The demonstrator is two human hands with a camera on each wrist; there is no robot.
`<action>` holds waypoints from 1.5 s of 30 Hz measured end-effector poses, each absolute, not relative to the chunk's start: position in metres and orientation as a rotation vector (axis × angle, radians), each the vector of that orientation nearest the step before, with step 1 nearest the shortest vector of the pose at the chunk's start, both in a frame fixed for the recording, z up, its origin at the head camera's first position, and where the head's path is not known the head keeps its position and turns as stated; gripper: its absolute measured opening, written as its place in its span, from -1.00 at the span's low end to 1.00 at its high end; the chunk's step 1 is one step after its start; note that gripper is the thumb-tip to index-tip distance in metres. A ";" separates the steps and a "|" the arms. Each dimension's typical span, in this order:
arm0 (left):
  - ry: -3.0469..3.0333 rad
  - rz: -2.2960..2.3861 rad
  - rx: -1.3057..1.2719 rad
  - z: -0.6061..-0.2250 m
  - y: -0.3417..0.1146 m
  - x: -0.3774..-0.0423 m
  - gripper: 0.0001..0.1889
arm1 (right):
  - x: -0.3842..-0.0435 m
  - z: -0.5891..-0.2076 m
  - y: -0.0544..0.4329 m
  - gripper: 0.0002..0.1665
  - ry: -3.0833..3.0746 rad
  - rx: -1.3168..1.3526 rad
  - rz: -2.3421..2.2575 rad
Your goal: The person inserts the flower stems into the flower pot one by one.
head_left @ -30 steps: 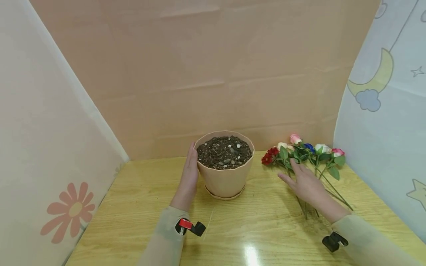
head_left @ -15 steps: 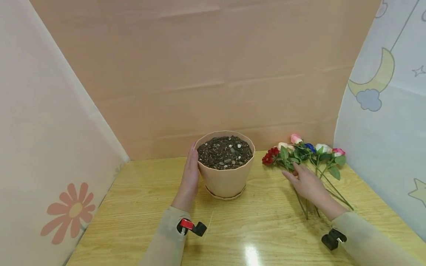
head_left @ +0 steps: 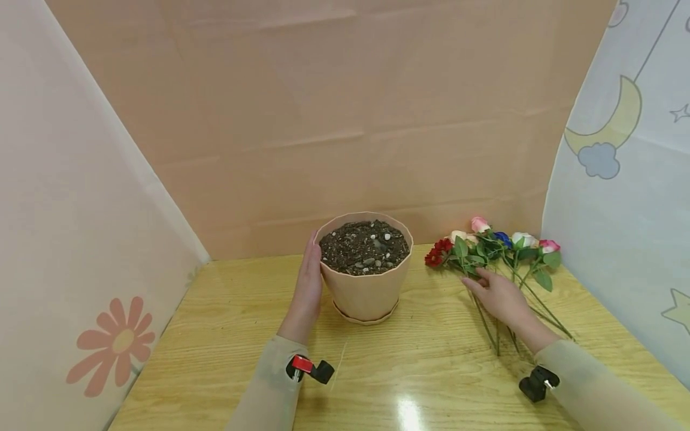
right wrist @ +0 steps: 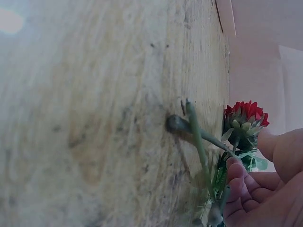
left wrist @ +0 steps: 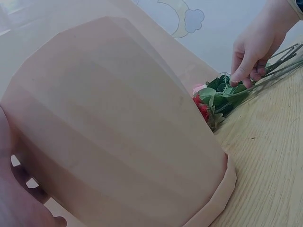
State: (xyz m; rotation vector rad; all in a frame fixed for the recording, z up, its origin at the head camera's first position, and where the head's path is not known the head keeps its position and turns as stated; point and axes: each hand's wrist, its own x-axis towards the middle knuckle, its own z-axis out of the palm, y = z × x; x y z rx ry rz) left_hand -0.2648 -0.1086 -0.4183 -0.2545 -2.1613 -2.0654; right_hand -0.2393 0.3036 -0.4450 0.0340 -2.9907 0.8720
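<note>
A peach-coloured flower pot (head_left: pixel 363 296) filled with dark soil (head_left: pixel 350 245) and small pebbles stands on a matching saucer (head_left: pixel 365 321). My left hand (head_left: pixel 307 281) rests along the pot's left side, fingers straight up to the rim. To the right lie several stemmed flowers: red blooms (head_left: pixel 438 254), a pink one (head_left: pixel 479 225), a blue one (head_left: pixel 502 239), a white one (head_left: pixel 523 240) and others. Among their stems is my right hand (head_left: pixel 504 299). Thumb and fingertips pinch a green stem (left wrist: pixel 260 86) just below the leaves in the left wrist view; the red flower (right wrist: pixel 246 120) is close beside the thumb.
All of it is on a wooden table (head_left: pixel 226 335). A peach backdrop (head_left: pixel 334 120) rises behind, with printed white panels on the left (head_left: pixel 97 209) and right (head_left: pixel 620 227). Loose stem ends (head_left: pixel 563 329) reach toward the front right.
My right hand has drawn slightly back and to the right, its spread fingers coming together at the stems. The left hand stays at the pot, and the flowers lie nearly where they were.
</note>
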 end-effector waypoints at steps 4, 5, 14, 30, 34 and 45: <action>-2.158 -2.073 -0.257 -0.419 -0.108 -0.265 -0.30 | -0.240 -0.446 0.305 -0.06 -2.993 0.024 0.888; -2.156 -2.074 -0.260 -0.419 -0.108 -0.265 -0.30 | -0.241 -0.447 0.306 -0.06 -2.994 0.026 0.892; -2.139 -2.099 -0.252 -0.417 -0.107 -0.264 -0.33 | -0.246 -0.454 0.310 -0.17 -2.963 0.036 0.920; -2.137 -2.083 -0.256 -0.416 -0.105 -0.262 -0.33 | -0.247 -0.457 0.313 -0.21 -2.937 0.035 0.946; -2.139 -2.079 -0.252 -0.416 -0.105 -0.262 -0.33 | -0.246 -0.454 0.314 -0.23 -2.924 0.021 1.012; -2.136 -2.085 -0.262 -0.417 -0.106 -0.264 -0.34 | -0.240 -0.440 0.311 -0.23 -2.840 -0.055 1.196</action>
